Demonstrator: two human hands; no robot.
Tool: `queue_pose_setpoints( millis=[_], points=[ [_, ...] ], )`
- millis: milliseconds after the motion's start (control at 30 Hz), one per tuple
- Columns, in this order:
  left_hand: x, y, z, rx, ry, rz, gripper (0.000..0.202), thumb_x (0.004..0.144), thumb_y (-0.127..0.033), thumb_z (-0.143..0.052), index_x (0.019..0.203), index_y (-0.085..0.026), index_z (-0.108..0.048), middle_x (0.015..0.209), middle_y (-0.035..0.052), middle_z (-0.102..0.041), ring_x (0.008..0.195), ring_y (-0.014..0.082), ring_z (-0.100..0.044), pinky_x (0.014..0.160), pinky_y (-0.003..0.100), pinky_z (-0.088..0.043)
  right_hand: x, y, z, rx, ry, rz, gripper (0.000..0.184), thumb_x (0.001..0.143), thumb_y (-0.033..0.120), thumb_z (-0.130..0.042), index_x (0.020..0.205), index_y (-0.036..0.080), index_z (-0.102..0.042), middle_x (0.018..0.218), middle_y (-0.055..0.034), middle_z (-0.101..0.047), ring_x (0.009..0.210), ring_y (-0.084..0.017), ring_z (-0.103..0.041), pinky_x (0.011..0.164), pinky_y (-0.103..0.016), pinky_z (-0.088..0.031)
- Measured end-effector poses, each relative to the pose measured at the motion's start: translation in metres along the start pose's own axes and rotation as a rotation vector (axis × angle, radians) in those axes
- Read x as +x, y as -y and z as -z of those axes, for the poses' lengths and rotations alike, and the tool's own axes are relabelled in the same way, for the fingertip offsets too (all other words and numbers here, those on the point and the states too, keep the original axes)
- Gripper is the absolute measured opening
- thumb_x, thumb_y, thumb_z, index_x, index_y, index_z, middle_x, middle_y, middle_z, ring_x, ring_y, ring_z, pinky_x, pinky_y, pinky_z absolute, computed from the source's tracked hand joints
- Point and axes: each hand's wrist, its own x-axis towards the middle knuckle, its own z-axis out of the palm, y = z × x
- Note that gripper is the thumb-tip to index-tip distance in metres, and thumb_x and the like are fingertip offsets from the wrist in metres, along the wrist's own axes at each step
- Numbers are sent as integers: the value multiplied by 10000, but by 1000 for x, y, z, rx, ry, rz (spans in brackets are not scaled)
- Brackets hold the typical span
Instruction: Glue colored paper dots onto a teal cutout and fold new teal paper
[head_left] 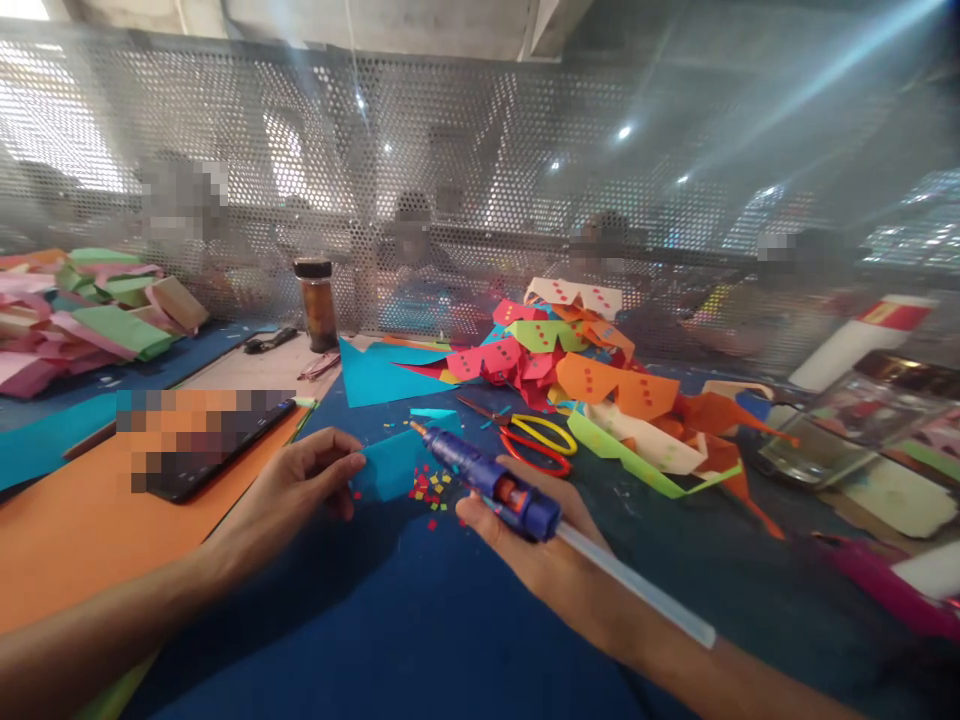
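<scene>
My left hand [319, 475] pinches the left end of a small blue paper piece [390, 465] between thumb and fingers. In my right hand [540, 545] is a dark blue glue gun [487, 480], its tip aimed at the upper edge of the blue paper. A long clear glue stick [637, 583] sticks out of its back end. Just below the paper lie tiny red and yellow paper squares [433, 487] on the blue table. Scissors [532, 440] with yellow and red handles rest behind the glue gun.
Cut paper masks [619, 385] in several colours are heaped at the back right. A phone [217, 455] lies on orange paper [90, 540] at left. A jar [318, 305] stands near the perforated screen [465, 160]. Folded paper [82, 320] fills the far left; a clear container [862, 420] is at right.
</scene>
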Motion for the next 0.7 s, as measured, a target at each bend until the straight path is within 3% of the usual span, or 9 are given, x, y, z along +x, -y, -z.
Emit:
queue_pose_setpoints(
  millis=[67,200,467,700],
  points=[
    [0,-1,-1,-11,1,-9,316,836,-515,-610,869,-201,-585,575,-47,-619,558,149,-608,584,277,-487,-1,3,-1,-39,129,94,231,891,348,-636,718,232,-538,688,9,-596,569,-131,-541,502,-247,-415],
    [-1,0,-2,-16,8,-41,282,856,-485,-599,880,-206,-573,577,-59,-606,542,139,-599,574,270,-482,-3,-1,-3,-86,222,235,200,892,272,-649,753,209,-519,730,16,-588,613,-111,-527,562,-234,-392],
    [-4,2,-2,43,32,-54,251,912,-462,-562,908,-212,-575,591,-55,-622,565,140,-597,604,270,-472,-7,-13,-7,-89,316,202,185,867,139,-644,780,206,-495,761,27,-553,672,-116,-523,602,-249,-364],
    [-5,1,-4,54,30,-48,253,900,-468,-566,906,-216,-581,573,-57,-613,553,145,-598,585,266,-477,-10,-13,-6,-121,318,192,236,819,79,-651,761,209,-463,746,42,-518,652,-110,-495,595,-257,-343]
  ],
)
